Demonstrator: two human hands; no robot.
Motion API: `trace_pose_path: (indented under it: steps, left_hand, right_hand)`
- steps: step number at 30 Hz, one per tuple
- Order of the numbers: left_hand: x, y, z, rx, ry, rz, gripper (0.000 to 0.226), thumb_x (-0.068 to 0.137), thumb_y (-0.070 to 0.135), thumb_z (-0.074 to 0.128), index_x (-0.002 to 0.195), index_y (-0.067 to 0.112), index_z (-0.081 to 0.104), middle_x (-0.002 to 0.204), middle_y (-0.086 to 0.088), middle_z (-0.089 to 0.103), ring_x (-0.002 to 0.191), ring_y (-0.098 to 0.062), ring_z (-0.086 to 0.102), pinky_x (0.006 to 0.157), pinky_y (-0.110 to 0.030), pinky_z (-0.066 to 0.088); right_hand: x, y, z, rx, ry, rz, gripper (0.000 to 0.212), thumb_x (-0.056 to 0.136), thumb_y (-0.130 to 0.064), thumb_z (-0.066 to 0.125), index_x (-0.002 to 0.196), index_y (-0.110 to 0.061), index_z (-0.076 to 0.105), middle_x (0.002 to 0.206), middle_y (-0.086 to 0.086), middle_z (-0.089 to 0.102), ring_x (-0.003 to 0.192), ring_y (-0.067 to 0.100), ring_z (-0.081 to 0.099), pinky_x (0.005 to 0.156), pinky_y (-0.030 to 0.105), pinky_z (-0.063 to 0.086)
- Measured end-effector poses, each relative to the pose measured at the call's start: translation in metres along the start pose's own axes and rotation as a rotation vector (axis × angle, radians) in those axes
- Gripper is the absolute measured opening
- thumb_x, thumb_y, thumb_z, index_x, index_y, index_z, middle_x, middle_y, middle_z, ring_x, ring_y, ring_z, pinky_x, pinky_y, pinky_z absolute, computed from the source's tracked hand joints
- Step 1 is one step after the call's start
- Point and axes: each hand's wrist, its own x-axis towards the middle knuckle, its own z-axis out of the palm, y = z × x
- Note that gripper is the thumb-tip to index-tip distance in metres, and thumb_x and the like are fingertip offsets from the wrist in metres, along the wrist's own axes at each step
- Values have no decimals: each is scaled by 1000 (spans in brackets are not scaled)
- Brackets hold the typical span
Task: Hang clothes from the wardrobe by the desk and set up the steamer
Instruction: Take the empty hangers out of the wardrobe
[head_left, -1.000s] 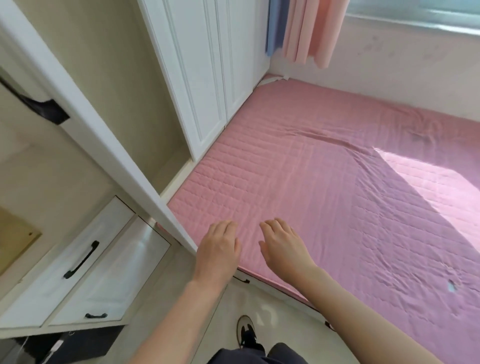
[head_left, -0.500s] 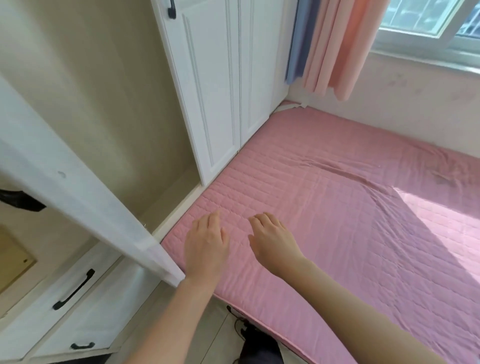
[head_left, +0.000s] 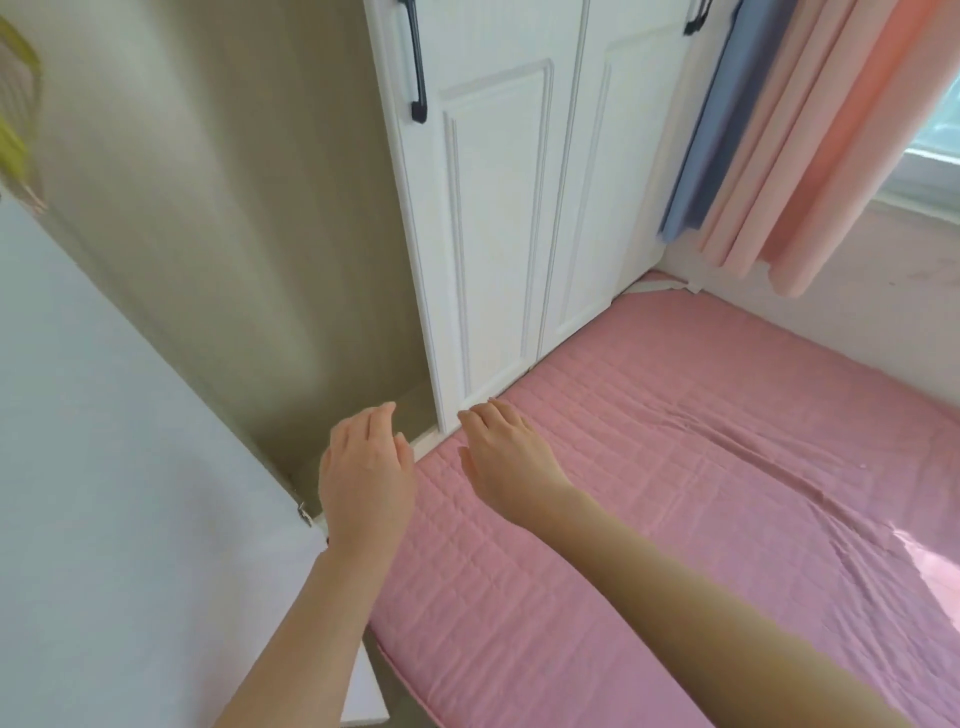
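Note:
An open wardrobe bay (head_left: 223, 249) with beige inner walls fills the left and centre. Its white door (head_left: 119, 493) swings out toward me at lower left. A yellow garment (head_left: 15, 114) shows at the far left edge inside the bay, blurred. My left hand (head_left: 366, 475) hovers palm down near the bay's lower front edge, fingers relaxed and holding nothing. My right hand (head_left: 506, 457) hovers beside it over the pink mattress, also empty with fingers loosely extended. No steamer is in view.
Two shut white wardrobe doors (head_left: 519, 208) with black handles (head_left: 415, 67) stand right of the open bay. A pink quilted mattress (head_left: 701, 493) fills the lower right. Blue and peach curtains (head_left: 779, 130) hang by a window at the upper right.
The view has tilted up and closer to the wardrobe; the drawers below have left the frame. Both hands moved forward toward the open bay's lower edge, still empty.

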Motion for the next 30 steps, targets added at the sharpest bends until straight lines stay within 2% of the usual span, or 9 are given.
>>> trace_pose_path:
  steps: [11,19,26,30]
  left_hand:
    - [114,-25,-23,95,187,-159,31,89,9,56,120,6,60,113,-10,65,111,-31,54,83,-42,48]
    - [177,-61,-68,163,339,-144,32,88,9,56,120,5,59,116,-9,63,113,-30,53,85,-41,51]
    - [229,-79,-115,213,516,-133,34,80,0,59,114,4,61,111,-10,63,111,-31,54,83,-40,51]
    - [259,-87,-142,288,483,-157,38,79,0,55,117,3,59,117,-12,60,117,-32,49,90,-41,47]
  right_hand:
    - [148,-12,-31,50,85,-263,31,96,-23,44,120,-6,54,118,9,59,118,29,49,99,33,40]
    - [235,-56,-59,110,120,-362,30,95,-21,44,118,-4,54,117,12,57,113,30,50,94,34,41]
    - [304,-91,-89,175,130,-391,37,97,-24,42,129,-6,48,129,10,52,124,28,43,96,35,40]
    - [332,-103,-98,159,142,-434,37,98,-26,42,129,-6,47,128,10,53,124,28,43,92,36,43]
